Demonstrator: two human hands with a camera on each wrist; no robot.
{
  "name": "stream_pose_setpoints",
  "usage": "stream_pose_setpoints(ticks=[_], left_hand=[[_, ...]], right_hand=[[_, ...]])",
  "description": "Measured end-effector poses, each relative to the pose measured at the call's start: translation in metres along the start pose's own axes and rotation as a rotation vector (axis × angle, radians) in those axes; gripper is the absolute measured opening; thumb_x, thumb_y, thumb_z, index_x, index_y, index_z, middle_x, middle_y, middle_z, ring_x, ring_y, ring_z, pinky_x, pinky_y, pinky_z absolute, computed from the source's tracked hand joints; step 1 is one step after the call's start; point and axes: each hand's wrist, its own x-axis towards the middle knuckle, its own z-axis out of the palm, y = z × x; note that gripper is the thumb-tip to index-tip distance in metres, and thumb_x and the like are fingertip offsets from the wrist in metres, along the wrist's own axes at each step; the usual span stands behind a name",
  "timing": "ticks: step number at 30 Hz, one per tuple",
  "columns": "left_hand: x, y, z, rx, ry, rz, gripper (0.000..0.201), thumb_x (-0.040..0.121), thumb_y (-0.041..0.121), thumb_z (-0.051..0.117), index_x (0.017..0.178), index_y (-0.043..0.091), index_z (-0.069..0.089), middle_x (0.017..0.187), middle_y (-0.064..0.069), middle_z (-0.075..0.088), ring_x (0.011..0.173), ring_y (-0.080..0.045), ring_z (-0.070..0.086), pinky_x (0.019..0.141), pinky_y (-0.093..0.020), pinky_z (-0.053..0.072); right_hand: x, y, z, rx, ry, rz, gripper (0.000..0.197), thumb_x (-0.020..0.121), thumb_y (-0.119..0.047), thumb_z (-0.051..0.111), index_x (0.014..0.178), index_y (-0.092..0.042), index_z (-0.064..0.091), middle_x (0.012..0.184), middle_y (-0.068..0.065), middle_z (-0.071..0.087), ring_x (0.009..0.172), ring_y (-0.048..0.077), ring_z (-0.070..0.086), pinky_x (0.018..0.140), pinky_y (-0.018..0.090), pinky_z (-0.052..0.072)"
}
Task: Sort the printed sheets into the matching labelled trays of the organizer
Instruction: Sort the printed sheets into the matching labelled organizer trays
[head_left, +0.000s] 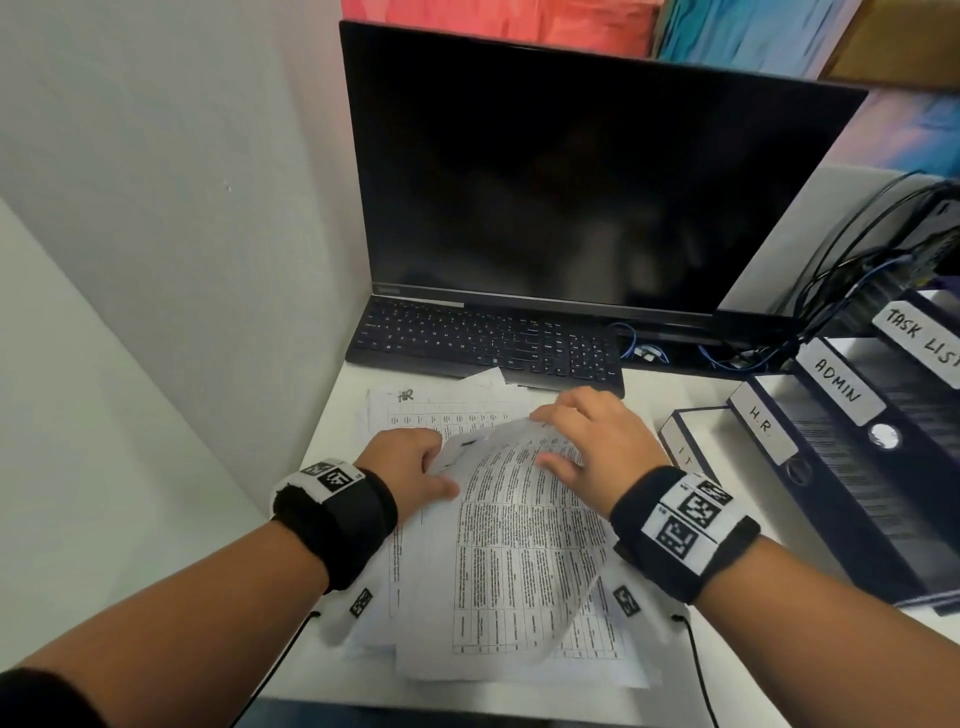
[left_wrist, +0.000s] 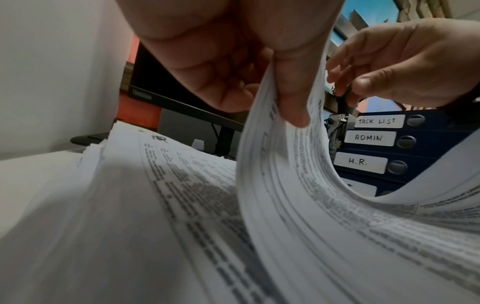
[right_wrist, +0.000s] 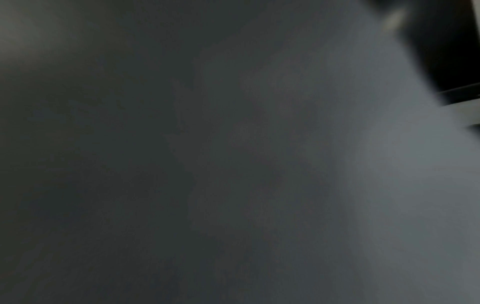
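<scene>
A loose pile of printed sheets (head_left: 467, 613) lies on the white desk (head_left: 670, 395). My left hand (head_left: 441, 467) (left_wrist: 259, 96) pinches the left corner of the top sheet (head_left: 519, 519) (left_wrist: 311, 195), which is lifted and curled. Under it lies a sheet marked "HR" (head_left: 405, 396) (left_wrist: 159, 138). My right hand (head_left: 587, 441) (left_wrist: 389, 61) hovers over the lifted sheet with relaxed fingers, its fingertips touching the far edge. The dark blue organizer at the right carries the labels TASK LIST (head_left: 919, 338) (left_wrist: 376, 121), ADMIN (head_left: 836, 387) (left_wrist: 369, 137), H.R. (head_left: 761, 426) (left_wrist: 358, 161) and IT (head_left: 685, 457). The right wrist view is dark and blurred.
A black keyboard (head_left: 483, 343) sits just behind the pile, under a dark monitor (head_left: 571, 182). Black and blue cables (head_left: 857, 270) hang behind the organizer. A white wall (head_left: 156, 208) closes the left side, close to the pile.
</scene>
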Motion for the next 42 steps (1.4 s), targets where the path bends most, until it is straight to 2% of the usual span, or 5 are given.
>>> stream_pose_setpoints(ticks=[7, 15, 29, 34, 42], left_hand=[[-0.007, 0.001, 0.001, -0.108, 0.002, 0.030, 0.039, 0.065, 0.028, 0.084, 0.087, 0.003, 0.064, 0.075, -0.009, 0.063, 0.066, -0.016, 0.051, 0.067, -0.032, 0.048], [-0.002, -0.019, -0.008, -0.446, 0.123, -0.145, 0.023, 0.084, 0.012, 0.069, 0.104, 0.019, 0.061, 0.094, 0.005, 0.067, 0.083, -0.010, 0.062, 0.079, -0.027, 0.049], [-0.004, 0.004, -0.003, -0.103, 0.370, 0.096, 0.065, 0.082, 0.026, 0.070, 0.138, 0.015, 0.038, 0.144, -0.004, 0.033, 0.130, -0.019, 0.037, 0.110, -0.030, 0.029], [-0.032, 0.065, -0.008, -0.193, -0.097, 0.352, 0.073, 0.050, 0.066, 0.074, 0.117, 0.052, 0.048, 0.116, 0.022, 0.056, 0.103, 0.002, 0.054, 0.094, -0.025, 0.045], [-0.023, 0.091, -0.001, -0.130, 0.144, 0.285, 0.028, 0.085, 0.034, 0.065, 0.078, 0.008, 0.071, 0.077, 0.004, 0.066, 0.080, -0.017, 0.061, 0.078, -0.030, 0.049]], right_hand=[[-0.005, 0.009, 0.011, 0.032, 0.128, -0.160, 0.017, 0.070, -0.022, 0.075, 0.069, -0.021, 0.058, 0.074, -0.008, 0.060, 0.073, 0.021, 0.056, 0.067, 0.034, 0.050], [-0.026, 0.029, 0.005, 0.011, 0.096, -0.246, 0.021, 0.082, -0.028, 0.042, 0.070, -0.018, 0.056, 0.072, -0.007, 0.059, 0.064, 0.019, 0.053, 0.056, 0.025, 0.046], [-0.033, 0.030, -0.021, 0.045, 0.212, -0.185, 0.018, 0.075, -0.005, 0.073, 0.083, -0.021, 0.068, 0.073, -0.009, 0.065, 0.068, 0.018, 0.060, 0.062, 0.023, 0.047], [-0.024, 0.021, -0.026, 0.030, 0.253, -0.244, 0.008, 0.079, -0.013, 0.065, 0.081, -0.020, 0.070, 0.072, -0.007, 0.065, 0.065, 0.020, 0.058, 0.057, 0.031, 0.052], [-0.037, 0.026, -0.042, -0.118, 0.060, 0.181, 0.047, 0.083, -0.047, 0.063, 0.123, -0.026, 0.054, 0.122, -0.007, 0.055, 0.115, 0.020, 0.046, 0.097, 0.040, 0.038]])
